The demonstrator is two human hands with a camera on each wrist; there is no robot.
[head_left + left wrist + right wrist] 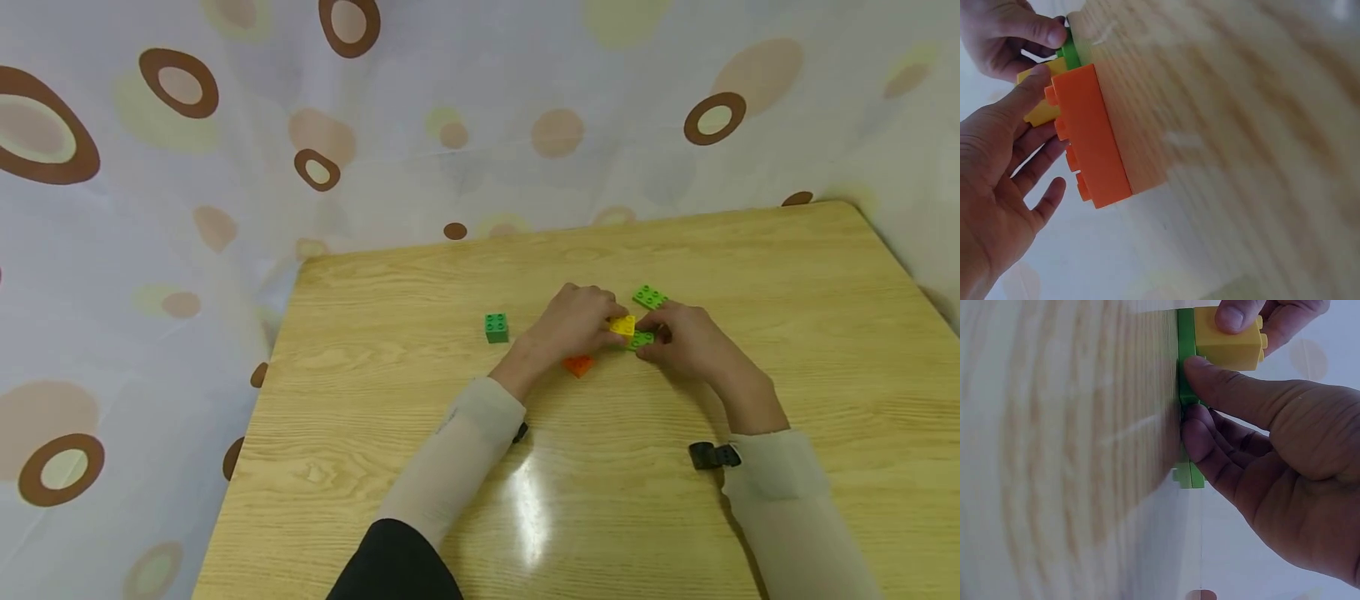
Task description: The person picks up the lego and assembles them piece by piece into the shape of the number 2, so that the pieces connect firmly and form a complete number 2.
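The left hand (573, 323) pinches a yellow brick (622, 325), its grip narrow on the studded block, seating it on a flat green plate (1185, 400). The right hand (686, 337) presses fingertips along the plate's edge, seemingly to steady it on the surface (600, 500). An orange brick (1091, 134) lies beside the left palm; all are glossy moulded plastic on grained wood.

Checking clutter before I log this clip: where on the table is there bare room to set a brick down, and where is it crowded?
Bare wood lies across the table behind the hands and along the near edge between the sleeves. It is crowded at mid-table, where the left hand and right hand meet over the yellow brick, green plate, and orange brick.
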